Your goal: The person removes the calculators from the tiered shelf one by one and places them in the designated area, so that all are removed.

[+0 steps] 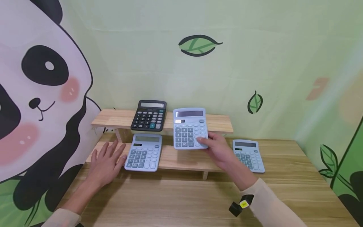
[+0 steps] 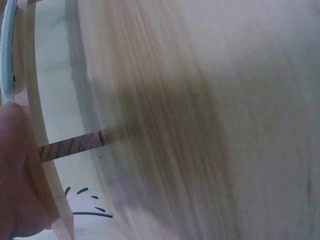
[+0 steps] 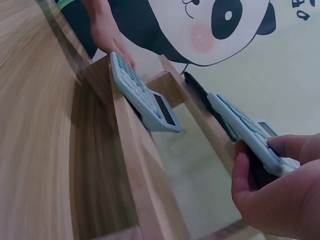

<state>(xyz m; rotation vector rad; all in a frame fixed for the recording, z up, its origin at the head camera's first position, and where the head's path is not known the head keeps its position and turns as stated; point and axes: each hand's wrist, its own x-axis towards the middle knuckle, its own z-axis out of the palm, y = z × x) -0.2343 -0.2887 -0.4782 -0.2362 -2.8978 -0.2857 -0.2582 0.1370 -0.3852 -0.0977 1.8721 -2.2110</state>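
My right hand (image 1: 221, 149) grips a light blue calculator (image 1: 190, 127) by its lower right corner, thumb over the keys and fingers underneath. In the head view this calculator overlaps the upper shelf, with its display facing up. To the left, my left hand (image 1: 106, 164) lies with fingers spread at the left end of the lower shelf. Its thumb is right at the edge of a second light blue calculator (image 1: 143, 153), which leans on that shelf. In the right wrist view, the held calculator (image 3: 245, 127) appears side-on, beyond the one on the lower shelf (image 3: 142, 95).
A black calculator (image 1: 149, 116) sits on the wooden upper shelf (image 1: 218, 123). Another light blue calculator (image 1: 249, 156) is on the table (image 1: 175, 201), right of the stepped stand. Below the lower shelf (image 1: 181, 159) is a short wooden leg (image 1: 205, 175). A panda-printed backdrop (image 1: 136, 56) stands behind.
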